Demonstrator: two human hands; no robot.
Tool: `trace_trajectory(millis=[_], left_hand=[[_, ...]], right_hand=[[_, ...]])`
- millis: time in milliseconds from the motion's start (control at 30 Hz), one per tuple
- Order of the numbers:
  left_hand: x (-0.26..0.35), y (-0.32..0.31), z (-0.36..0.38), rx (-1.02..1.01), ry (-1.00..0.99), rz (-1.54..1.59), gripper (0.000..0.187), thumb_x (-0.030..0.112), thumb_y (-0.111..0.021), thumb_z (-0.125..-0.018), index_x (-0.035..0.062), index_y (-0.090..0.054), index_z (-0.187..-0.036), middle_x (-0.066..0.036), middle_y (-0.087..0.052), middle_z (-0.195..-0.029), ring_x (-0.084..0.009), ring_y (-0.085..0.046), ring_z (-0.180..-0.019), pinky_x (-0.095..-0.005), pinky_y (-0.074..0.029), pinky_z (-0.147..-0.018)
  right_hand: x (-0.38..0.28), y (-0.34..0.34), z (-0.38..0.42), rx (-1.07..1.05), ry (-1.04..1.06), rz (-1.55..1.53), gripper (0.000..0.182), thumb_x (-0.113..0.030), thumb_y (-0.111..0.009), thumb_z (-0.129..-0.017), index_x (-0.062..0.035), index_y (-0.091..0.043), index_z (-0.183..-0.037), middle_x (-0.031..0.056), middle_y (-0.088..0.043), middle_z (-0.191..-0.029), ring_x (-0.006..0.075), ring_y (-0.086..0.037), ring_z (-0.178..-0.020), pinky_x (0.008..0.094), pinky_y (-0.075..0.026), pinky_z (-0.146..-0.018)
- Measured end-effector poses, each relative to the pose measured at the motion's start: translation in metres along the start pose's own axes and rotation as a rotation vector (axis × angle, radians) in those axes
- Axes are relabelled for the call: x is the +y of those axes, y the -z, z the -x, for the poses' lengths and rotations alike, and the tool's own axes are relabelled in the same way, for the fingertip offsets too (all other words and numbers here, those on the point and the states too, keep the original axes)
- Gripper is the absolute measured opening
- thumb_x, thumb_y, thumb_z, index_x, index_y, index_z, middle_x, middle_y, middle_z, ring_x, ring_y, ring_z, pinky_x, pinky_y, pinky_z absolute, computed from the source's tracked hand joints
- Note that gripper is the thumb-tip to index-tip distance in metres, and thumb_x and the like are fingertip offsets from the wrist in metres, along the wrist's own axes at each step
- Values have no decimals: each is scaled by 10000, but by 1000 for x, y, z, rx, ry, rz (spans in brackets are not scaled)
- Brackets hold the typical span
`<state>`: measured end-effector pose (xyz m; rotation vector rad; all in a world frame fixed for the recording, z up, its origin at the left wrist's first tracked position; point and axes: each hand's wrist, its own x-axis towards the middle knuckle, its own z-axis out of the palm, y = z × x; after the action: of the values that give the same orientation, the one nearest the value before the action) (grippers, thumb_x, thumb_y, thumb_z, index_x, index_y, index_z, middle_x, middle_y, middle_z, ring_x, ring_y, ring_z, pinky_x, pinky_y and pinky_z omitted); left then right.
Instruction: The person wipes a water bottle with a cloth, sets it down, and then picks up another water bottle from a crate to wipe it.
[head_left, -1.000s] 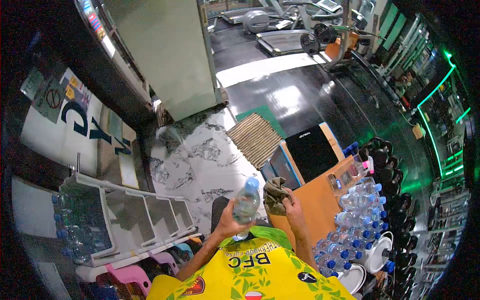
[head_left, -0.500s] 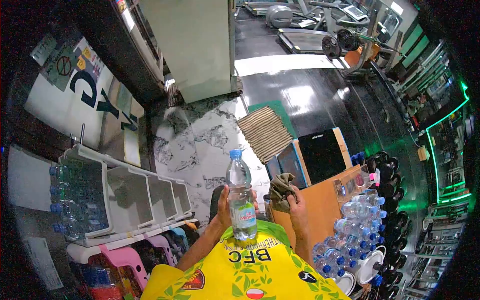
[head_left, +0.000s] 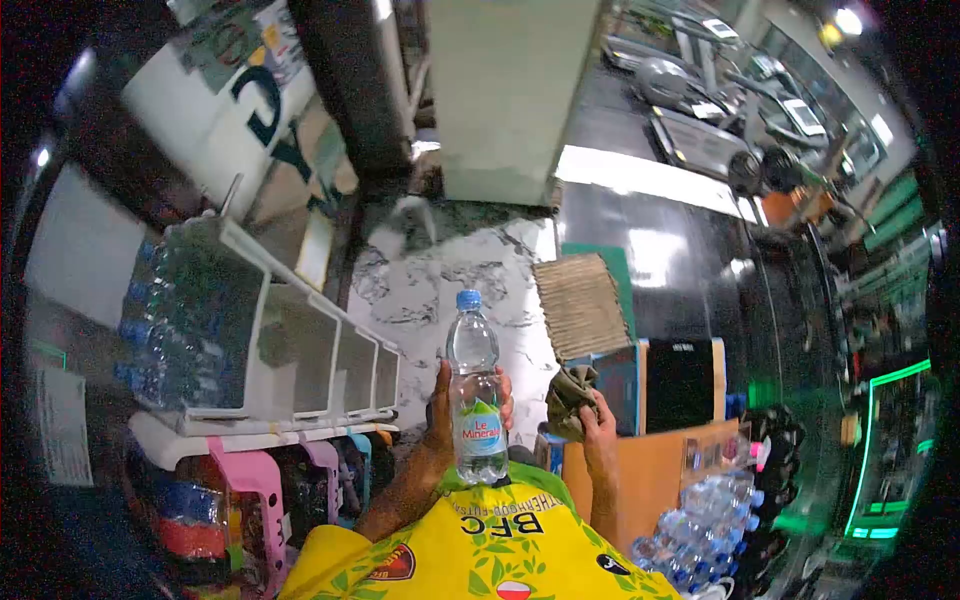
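1. Clear plastic makes up the bottle [head_left: 480, 400], which stands upright before the yellow shirt [head_left: 500, 560], blue cap on top and its "Le Minerale" label turned to the wearer.
2. Fingers of the left hand [head_left: 441, 412] are clamped around the bottle, wrapping behind it so that their tips show on its far side.
3. Fingers of the right hand [head_left: 600, 428] are pinched together on a crumpled olive cloth [head_left: 572, 402], held just beside the bottle and apart from it.
4. Orange-brown wood forms the counter [head_left: 622, 472] on the right, below and beyond the cloth. Many clear bottles [head_left: 700, 525] with blue caps crowd around its near right end; what bears them is too blurred to tell. At its far edge stands a wood-edged black panel [head_left: 685, 382].
5. White, grey-veined flooring [head_left: 470, 270] runs ahead, with a ribbed tan mat [head_left: 585, 305] partly covering a green mat [head_left: 620, 268]; past these lies glossy black flooring [head_left: 695, 300].
6. White-rimmed bins [head_left: 308, 360] line the left side, the nearest holding more bottles [head_left: 180, 345]; pink-framed bins [head_left: 255, 490] sit below.
7. Around the room are a tall pale panel [head_left: 500, 100], a sign [head_left: 175, 125] with big dark letters, exercise machines [head_left: 690, 140] at the back, and a green light strip [head_left: 859, 460] at far right.
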<state>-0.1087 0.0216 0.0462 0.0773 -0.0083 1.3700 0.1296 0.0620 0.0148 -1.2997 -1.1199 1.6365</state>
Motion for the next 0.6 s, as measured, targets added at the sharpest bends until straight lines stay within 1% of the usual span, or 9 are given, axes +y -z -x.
trace_trajectory(millis=[100,200,367,433,467,500,533,567,600], left_hand=[[30,-5,5,-47,-98,27,754,682,-361,-837,4,-472,-1149,-172,-524,-958,-320,-576,-816,-496,-483,-768],[66,-8,17,-5,-226,-207,746,665,-339,-848,-8,-476,-1140,-172,-540,-965,-330,-598,-837,-546,-441,-879],[116,-33,45,108,-493,-364,771,670,-344,-833,-24,-477,-1142,-167,-558,-972,-310,-602,-889,-524,-419,-919],[140,-38,57,79,-621,-619,727,625,-426,-828,-14,-468,-1171,-157,-565,-1013,-308,-591,-950,-490,-417,-931],[148,-42,64,81,-649,-623,727,625,-426,-828,-14,-468,-1171,-157,-565,-1013,-308,-591,-950,-490,-417,-931],[155,-48,71,150,-692,-636,687,559,-512,-816,-15,-453,-1190,-153,-566,-1036,-302,-585,-970,-477,-412,-940],[162,-51,78,220,-736,-648,669,492,-598,-803,-15,-438,-1209,-149,-566,-1058,-295,-579,-990,-464,-406,-949],[169,-44,86,222,-764,-653,669,492,-598,-803,-15,-438,-1209,-149,-566,-1058,-295,-579,-990,-464,-406,-949],[175,-30,94,330,-843,-772,659,415,-663,-775,-10,-428,-1221,-144,-563,-1077,-288,-567,-1014,-454,-397,-958]], right_hand=[[-15,-27,-23,-142,-15,54,430,-160,-533,-905,4,-429,-1289,91,-540,-1180,149,-535,-1029,283,-462,-854],[-33,-59,-44,-234,-100,37,434,-188,-545,-907,3,-435,-1281,90,-547,-1166,148,-544,-1009,288,-472,-838],[-44,-125,-77,-379,-70,102,421,-171,-549,-903,-23,-454,-1285,91,-556,-1164,160,-544,-993,290,-469,-838],[-55,-157,-81,-439,-115,107,540,-236,-589,-887,9,-388,-1325,122,-520,-1220,202,-528,-1084,306,-450,-900],[-56,-173,-85,-473,-135,109,565,-218,-610,-874,13,-371,-1331,128,-507,-1241,218,-522,-1102,335,-456,-909],[-60,-188,-86,-498,-131,118,565,-218,-610,-874,13,-371,-1331,128,-507,-1241,218,-522,-1102,335,-456,-909],[-65,-205,-85,-576,-172,-2,543,-160,-622,-857,8,-389,-1317,117,-525,-1218,216,-527,-1093,341,-449,-917],[-69,-220,-83,-654,-218,-121,528,-103,-635,-840,3,-407,-1304,105,-543,-1196,213,-532,-1084,346,-442,-925],[-71,-235,-81,-684,-265,-191,554,-85,-667,-810,2,-404,-1290,106,-542,-1190,224,-539,-1075,358,-445,-924]])
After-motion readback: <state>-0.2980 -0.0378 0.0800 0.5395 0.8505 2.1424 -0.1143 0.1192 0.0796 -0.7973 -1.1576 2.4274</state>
